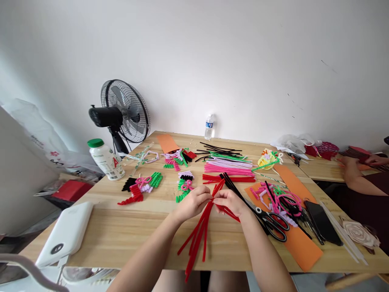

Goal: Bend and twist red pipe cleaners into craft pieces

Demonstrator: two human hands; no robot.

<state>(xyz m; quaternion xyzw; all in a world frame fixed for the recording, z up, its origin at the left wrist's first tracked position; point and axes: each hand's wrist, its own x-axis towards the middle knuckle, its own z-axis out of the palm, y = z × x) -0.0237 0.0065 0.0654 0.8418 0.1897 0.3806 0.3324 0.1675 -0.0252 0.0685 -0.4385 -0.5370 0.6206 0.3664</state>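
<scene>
Wooden tabletop, fingers pinching red stems, ends past front edge

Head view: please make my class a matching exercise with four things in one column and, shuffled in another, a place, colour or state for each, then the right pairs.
Column 1
1. nearest bunch of red pipe cleaners
2. scissors
3. water bottle
4. power bank

Column 2
A. clear, standing close to the wall
B. white, at the picture's lower left
C. held by the left hand and the right hand
D. black-handled, lying beside the right forearm

Pairs: 1-C, 2-D, 3-A, 4-B
</scene>
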